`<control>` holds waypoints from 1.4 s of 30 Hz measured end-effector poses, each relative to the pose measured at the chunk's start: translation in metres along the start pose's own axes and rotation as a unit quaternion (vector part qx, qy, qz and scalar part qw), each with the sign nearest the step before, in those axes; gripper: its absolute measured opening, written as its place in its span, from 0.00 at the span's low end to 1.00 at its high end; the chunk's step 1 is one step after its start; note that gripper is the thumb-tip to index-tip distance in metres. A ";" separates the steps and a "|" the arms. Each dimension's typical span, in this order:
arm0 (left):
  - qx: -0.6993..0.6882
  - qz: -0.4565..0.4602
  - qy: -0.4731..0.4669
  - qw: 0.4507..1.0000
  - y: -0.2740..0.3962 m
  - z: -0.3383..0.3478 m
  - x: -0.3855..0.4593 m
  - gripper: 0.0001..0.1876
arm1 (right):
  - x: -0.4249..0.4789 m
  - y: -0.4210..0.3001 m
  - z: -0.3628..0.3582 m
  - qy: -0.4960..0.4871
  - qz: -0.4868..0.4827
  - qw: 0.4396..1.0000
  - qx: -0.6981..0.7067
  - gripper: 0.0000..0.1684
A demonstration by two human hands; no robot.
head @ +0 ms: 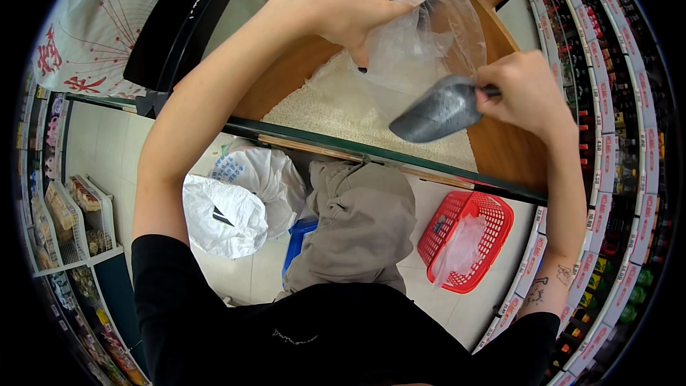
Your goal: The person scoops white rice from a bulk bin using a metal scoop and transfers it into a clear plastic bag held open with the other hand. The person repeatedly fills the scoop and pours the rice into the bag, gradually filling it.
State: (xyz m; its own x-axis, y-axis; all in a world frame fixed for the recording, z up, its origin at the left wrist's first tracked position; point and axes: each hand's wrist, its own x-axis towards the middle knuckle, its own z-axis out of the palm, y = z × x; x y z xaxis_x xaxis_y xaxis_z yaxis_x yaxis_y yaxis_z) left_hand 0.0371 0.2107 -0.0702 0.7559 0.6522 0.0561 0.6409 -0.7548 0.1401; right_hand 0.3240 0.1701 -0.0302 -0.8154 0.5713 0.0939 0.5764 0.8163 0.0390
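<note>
My left hand [364, 16] grips the upper edge of a clear plastic bag [423, 37], thumb and fingers spread along its film. The bag hangs over a wooden bin [289, 75] that holds loose white rice [332, 104]. In my right hand [520, 91] is the handle of a grey metal scoop [439, 110], its blade tilted down to the left in front of the bag. Whether grains lie inside the scoop is hidden, since its outer side faces me. The bag's bottom rests close to the rice; I cannot tell how full it is.
A green-edged glass front [375, 150] runs along the bin before my legs. On the floor stand a red plastic basket [504, 225] with a clear bag in it, and white sacks [225, 217]. Stocked shelves [605, 134] curve along the right; another rack [80, 220] stands left.
</note>
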 end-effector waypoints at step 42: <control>0.066 0.002 0.002 0.998 -0.006 0.007 0.002 0.58 | 0.014 0.029 0.025 -0.030 0.089 0.889 0.448 0.15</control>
State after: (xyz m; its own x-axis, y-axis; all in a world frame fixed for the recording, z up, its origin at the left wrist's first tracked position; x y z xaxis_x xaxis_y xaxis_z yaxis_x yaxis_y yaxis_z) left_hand 0.0361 0.2157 -0.0783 0.7576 0.6500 0.0596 0.6507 -0.7593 0.0090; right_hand 0.3283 0.2039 -0.0525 -0.7321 0.6802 -0.0359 0.4440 0.4366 -0.7824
